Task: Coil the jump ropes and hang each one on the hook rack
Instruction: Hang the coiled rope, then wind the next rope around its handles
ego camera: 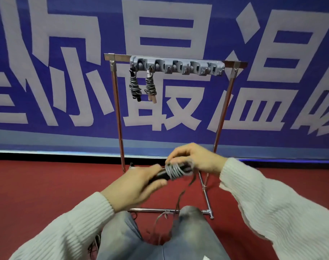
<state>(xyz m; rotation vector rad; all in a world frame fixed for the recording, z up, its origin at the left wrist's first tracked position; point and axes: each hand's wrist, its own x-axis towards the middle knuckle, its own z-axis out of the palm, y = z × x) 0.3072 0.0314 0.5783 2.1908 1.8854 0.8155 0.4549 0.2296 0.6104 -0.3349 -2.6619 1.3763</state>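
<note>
Left hand point(139, 186) grips the rope handles point(160, 177) lying left-right; right hand point(193, 159) seemingly pinches the cord point(176, 170) wound around them.

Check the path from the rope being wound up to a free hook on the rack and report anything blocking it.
Nothing visible blocks it. The jump rope, held in the left hand and right hand, sits below the hook rack. Two coiled ropes fill the leftmost hooks; those to their right are bare.

A blue banner point(47, 76) with large white characters hangs behind, above what looks like red flooring point(47, 184)
</note>
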